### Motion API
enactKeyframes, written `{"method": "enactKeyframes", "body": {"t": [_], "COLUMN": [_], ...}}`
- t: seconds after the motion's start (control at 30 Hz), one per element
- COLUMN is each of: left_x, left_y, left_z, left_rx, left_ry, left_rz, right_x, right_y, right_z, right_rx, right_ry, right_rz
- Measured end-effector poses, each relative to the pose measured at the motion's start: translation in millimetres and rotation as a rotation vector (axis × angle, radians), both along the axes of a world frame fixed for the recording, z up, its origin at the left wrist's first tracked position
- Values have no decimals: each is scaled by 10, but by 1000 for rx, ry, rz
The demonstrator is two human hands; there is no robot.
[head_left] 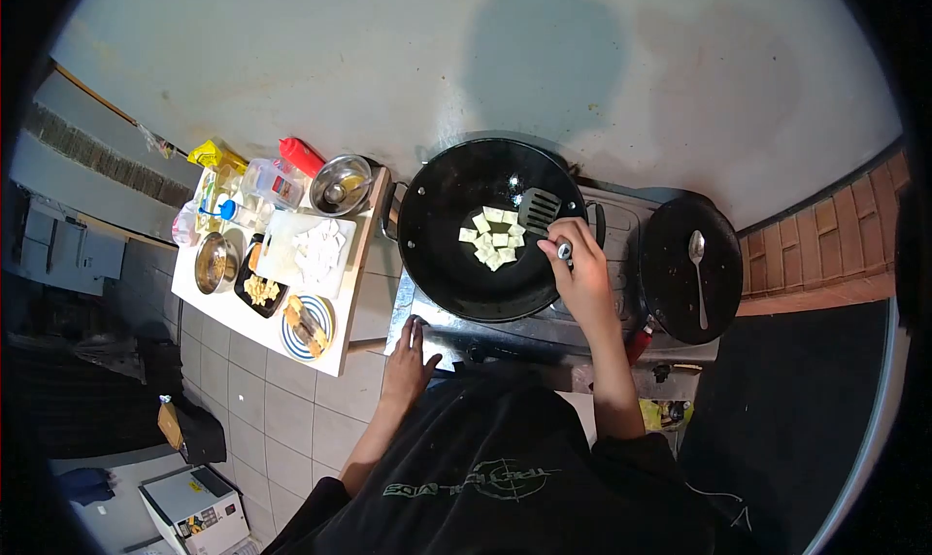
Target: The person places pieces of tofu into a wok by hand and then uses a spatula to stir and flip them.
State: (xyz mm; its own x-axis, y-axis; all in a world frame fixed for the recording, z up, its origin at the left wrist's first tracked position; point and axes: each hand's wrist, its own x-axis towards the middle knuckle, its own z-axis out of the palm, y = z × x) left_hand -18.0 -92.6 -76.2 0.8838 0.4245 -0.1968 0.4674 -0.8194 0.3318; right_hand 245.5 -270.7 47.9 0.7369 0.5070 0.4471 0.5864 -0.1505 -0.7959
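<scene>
A black wok (456, 273) sits on a metal stove (621, 225) and holds several pale tofu cubes (493, 238) near its middle. My right hand (581, 264) grips the handle of a slotted metal spatula (539, 210), whose blade rests at the right edge of the cubes. My left hand (410, 361) lies flat, fingers spread, on the stove's front left corner, holding nothing.
A black lid (680, 283) with a spoon (698, 269) on it lies right of the wok. A white side table (335, 351) on the left carries a cutting board with white pieces (316, 249), metal bowls (340, 184), plates of food (309, 324), a red bottle (301, 154) and jars.
</scene>
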Motion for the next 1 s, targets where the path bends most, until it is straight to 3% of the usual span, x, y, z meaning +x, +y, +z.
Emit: {"method": "enactKeyframes", "body": {"t": [0.53,0.67,1.0], "left_x": [20,39,19], "left_y": [95,28,6], "left_z": [-46,-4,-7], "left_rx": [-95,-141,-94], "left_ry": [36,68,110], "left_rz": [-30,32,42], "right_x": [-30,-57,-31], "right_y": [48,107,166], "right_z": [-55,38,33], "right_rx": [-231,-296,-232], "right_ry": [-13,90,113], "right_rz": [116,139,137]}}
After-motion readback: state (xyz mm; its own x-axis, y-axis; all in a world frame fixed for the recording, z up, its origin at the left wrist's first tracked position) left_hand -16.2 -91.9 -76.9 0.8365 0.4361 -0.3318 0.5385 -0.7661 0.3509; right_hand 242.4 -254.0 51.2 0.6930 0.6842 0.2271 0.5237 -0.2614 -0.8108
